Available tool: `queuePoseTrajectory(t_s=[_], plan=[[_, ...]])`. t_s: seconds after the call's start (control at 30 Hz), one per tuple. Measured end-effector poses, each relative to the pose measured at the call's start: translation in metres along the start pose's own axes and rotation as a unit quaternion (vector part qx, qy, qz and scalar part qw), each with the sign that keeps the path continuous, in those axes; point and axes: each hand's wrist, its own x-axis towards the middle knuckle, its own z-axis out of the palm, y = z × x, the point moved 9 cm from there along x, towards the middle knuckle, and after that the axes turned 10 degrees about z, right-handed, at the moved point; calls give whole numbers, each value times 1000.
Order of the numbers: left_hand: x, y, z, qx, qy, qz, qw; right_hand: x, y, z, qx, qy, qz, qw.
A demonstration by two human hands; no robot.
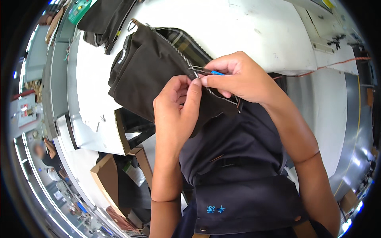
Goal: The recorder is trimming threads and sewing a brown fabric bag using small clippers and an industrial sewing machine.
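The bag (137,75) lies before a second bag (104,19) on the table (258,35).

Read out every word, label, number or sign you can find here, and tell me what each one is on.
Blue characters on the dark apron: sharp, but I don't copy out writing.
Red-and-white board at far left: too blurred to read.
White sheet in the cardboard box: any print is too small to read.
Dark bag under the hands: no readable lettering.

Workshop: white worktable (274,35) (apparently a distant co-worker (50,160)).
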Motion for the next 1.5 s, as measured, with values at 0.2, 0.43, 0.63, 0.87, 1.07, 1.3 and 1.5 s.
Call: queuePoseTrajectory(t_s=[0.2, 0.43, 0.63, 0.87, 1.07, 1.3, 1.5], plan=[[4, 14, 1, 116, -27, 11, 993, -4, -3, 7, -11, 25, -9, 1000], [11, 13, -1, 155, -58, 5, 986, -4, -7, 9, -83, 66, -77, 991], [15, 5, -2, 182, -87, -12, 979, -7, -11, 9, -121, 99, -104, 982], [14, -8, -2, 142, -64, -17, 988, -9, -6, 9, -109, 145, -96, 979], [9, 9, 0, 77, 20, 62, 995, -13, -12, 4, -90, 148, -145, 974], [22, 8, -3, 135, -30, 51, 989, -13, -13, 5, -111, 170, -137, 970], [20, 1, -1, 130, -33, 30, 990, -7, -3, -1, -61, 154, -115, 979]])
